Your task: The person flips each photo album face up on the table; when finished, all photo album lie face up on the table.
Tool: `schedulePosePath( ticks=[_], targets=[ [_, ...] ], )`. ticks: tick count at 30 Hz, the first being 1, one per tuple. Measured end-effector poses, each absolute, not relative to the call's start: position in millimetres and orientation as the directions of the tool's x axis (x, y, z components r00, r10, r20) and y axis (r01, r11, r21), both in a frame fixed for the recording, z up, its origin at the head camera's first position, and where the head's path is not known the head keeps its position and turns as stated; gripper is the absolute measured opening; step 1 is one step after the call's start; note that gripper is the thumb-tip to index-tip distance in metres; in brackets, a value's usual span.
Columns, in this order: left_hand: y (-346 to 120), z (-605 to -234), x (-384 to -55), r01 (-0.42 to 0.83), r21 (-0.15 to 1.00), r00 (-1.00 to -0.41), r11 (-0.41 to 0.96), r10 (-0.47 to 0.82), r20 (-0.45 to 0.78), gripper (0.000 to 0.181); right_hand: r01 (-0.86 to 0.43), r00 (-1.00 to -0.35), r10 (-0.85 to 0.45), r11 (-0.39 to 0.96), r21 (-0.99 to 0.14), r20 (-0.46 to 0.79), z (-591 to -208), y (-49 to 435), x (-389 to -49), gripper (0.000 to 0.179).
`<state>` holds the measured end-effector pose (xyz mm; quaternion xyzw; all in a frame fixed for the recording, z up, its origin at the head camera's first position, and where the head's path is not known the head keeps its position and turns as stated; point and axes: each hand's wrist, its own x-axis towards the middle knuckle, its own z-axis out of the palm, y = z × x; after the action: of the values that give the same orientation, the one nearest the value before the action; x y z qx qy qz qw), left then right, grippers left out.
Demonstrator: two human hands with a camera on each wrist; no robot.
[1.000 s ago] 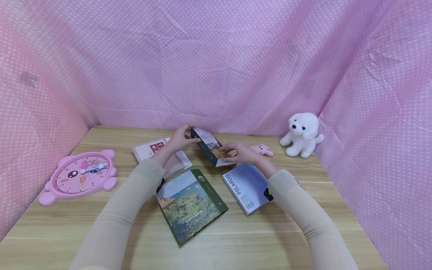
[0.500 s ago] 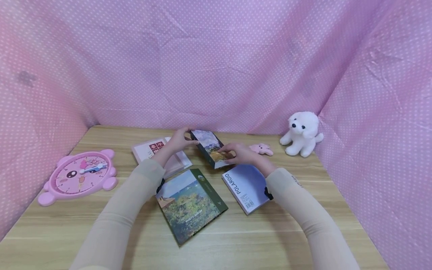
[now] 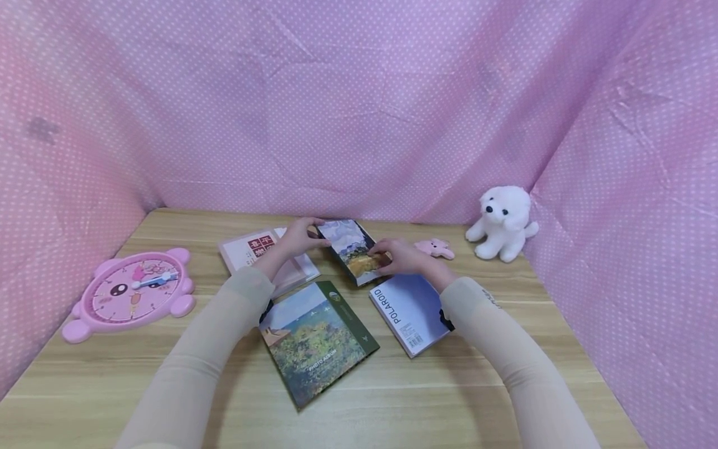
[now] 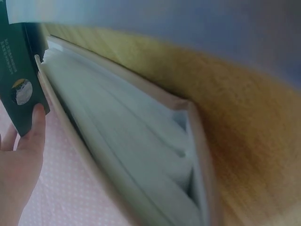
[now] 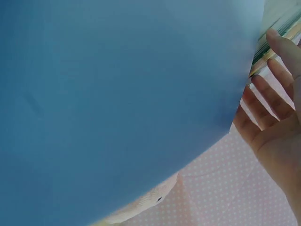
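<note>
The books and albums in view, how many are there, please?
4: small book between left hand and right hand; PHOTO ALBUM, nearest the viewer; POLAROID book, right of it; red-stamped book, partly behind the left arm.

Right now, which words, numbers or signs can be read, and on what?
"PHOTO ALBUM": green book.
"POLAROID": blue book.
"喜", "平": red squares on pale book; lower characters unclear.
Too small or blurred: print on held book, green band, barcode label, clock, near right sleeve.

Head high, wrists close
From the head I look forward-down at the table [image 3: 449,399]; both wrist views share the curtain [image 4: 56,188].
</note>
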<state>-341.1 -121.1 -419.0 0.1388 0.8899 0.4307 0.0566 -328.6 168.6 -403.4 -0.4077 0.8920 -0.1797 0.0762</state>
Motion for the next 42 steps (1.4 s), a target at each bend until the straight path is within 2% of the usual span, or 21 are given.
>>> schedulePosePath(
  ticks=[12,28,36,42],
  targets=[
    [-116,-421,-343,0.216,0.737,-0.953,0.640,0.302,0.017,0.069,-0.644,-0.706,-0.705,0.677,-0.356,-0.063,-405,170,-332,0.046],
    [-121,-422,-342,0.230,0.679,-0.946,0.697,0.324,-0.012,0.071,-0.673,-0.665,-0.742,0.646,-0.359,-0.088,-402,168,-325,0.050],
    [-122,-422,-341,0.218,0.679,-0.948,0.701,0.317,-0.022,0.068,-0.625,-0.677,-0.719,0.675,-0.392,-0.157,-400,169,-323,0.055],
    [-122,-417,-337,0.227,0.665,-0.944,0.712,0.327,-0.029,0.072,-0.611,-0.680,-0.721,0.659,-0.439,-0.134,-394,171,-317,0.056]
  ],
)
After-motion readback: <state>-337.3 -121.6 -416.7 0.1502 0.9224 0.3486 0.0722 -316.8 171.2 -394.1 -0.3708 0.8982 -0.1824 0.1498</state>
